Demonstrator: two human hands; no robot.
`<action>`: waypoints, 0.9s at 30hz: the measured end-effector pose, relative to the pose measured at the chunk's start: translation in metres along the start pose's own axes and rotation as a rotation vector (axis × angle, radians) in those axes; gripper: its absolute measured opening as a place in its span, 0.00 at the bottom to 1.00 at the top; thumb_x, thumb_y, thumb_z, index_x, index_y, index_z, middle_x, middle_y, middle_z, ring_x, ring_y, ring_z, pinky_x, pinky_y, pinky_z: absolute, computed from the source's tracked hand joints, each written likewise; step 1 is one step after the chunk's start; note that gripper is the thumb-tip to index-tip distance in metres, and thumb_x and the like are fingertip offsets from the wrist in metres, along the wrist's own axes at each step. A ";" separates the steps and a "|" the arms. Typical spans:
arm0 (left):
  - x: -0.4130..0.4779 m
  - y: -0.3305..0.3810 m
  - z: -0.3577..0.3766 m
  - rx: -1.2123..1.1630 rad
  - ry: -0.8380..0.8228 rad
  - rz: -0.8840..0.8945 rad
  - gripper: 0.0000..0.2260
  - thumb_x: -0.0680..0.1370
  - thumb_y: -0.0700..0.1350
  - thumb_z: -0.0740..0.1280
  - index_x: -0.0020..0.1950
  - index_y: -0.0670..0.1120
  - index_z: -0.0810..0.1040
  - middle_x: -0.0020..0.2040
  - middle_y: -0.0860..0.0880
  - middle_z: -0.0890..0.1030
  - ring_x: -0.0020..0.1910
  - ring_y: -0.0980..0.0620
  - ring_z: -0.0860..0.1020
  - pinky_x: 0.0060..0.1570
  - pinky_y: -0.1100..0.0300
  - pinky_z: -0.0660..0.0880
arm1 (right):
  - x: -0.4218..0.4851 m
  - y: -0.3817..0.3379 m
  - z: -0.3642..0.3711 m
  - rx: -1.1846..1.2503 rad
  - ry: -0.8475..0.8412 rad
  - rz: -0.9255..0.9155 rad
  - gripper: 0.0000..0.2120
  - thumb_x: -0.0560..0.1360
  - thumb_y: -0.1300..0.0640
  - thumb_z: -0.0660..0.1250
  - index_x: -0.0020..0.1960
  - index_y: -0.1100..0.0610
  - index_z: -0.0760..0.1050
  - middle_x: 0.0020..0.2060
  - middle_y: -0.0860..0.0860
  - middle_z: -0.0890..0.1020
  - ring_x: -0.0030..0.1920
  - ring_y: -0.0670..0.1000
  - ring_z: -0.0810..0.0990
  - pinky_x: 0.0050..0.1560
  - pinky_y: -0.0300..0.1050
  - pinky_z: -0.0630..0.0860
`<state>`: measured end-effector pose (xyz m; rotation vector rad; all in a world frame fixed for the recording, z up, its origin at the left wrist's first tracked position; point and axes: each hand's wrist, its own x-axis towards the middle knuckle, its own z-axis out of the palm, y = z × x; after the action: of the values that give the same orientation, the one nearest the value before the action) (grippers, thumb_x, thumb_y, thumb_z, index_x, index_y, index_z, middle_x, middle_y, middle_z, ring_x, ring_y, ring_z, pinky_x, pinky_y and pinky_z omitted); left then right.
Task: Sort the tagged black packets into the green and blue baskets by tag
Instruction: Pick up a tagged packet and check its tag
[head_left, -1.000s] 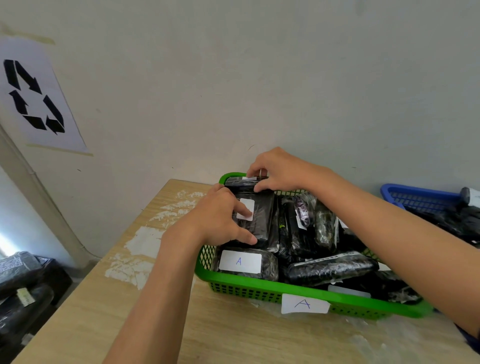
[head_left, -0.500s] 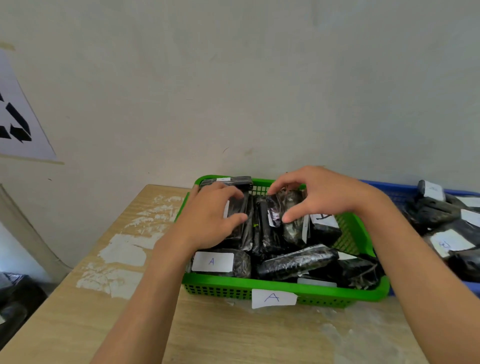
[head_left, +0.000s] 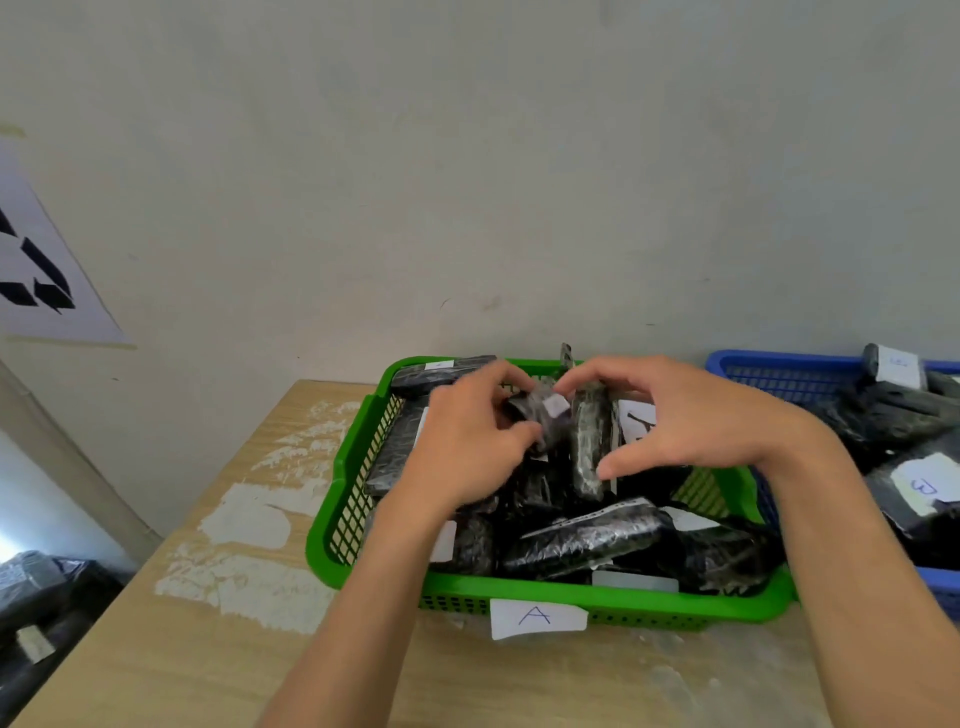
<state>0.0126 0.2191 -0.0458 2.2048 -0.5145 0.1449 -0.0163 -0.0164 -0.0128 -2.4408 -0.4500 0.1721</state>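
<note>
Your left hand (head_left: 467, 441) grips small black packet (head_left: 535, 413), white tag up, above green basket (head_left: 623, 600) on worktop (head_left: 156, 649). Your right hand (head_left: 685, 421) arches beside it; grip unclear. Blue basket (head_left: 769, 364) just right.

The small packet (head_left: 540, 413) that the left hand (head_left: 467, 449) grips is blurred, and its white tag cannot be read. Whether the right hand (head_left: 685, 421) touches any packet under its arched fingers cannot be told. The left forearm covers most of the tag on the near-left packet (head_left: 475, 543). The blue basket (head_left: 753, 366) is cut off by the right edge, and the recycling sign (head_left: 36, 280) and the black bags (head_left: 36, 592) on the floor by the left edge
</note>
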 end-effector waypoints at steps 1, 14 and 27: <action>0.002 -0.002 -0.009 -0.034 0.025 -0.034 0.13 0.74 0.46 0.76 0.55 0.58 0.80 0.46 0.59 0.84 0.41 0.62 0.82 0.38 0.68 0.76 | -0.002 0.002 -0.003 0.016 -0.003 -0.002 0.33 0.68 0.54 0.83 0.65 0.30 0.75 0.68 0.30 0.76 0.70 0.34 0.72 0.69 0.38 0.70; 0.007 -0.046 -0.064 0.326 0.035 0.053 0.10 0.80 0.40 0.68 0.56 0.53 0.85 0.62 0.52 0.78 0.62 0.50 0.75 0.61 0.55 0.69 | -0.014 0.019 -0.028 0.297 0.350 -0.007 0.13 0.68 0.54 0.81 0.51 0.43 0.85 0.47 0.47 0.88 0.46 0.53 0.87 0.44 0.41 0.80; 0.004 -0.060 -0.085 0.186 0.066 0.046 0.07 0.80 0.48 0.71 0.52 0.61 0.84 0.57 0.58 0.83 0.60 0.56 0.78 0.66 0.47 0.72 | 0.035 -0.043 0.029 0.598 0.166 0.176 0.19 0.66 0.55 0.83 0.52 0.60 0.81 0.38 0.57 0.89 0.34 0.53 0.88 0.31 0.44 0.83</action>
<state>0.0473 0.3163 -0.0334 2.3606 -0.5337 0.3003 -0.0019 0.0446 -0.0089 -1.8823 -0.0855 0.1500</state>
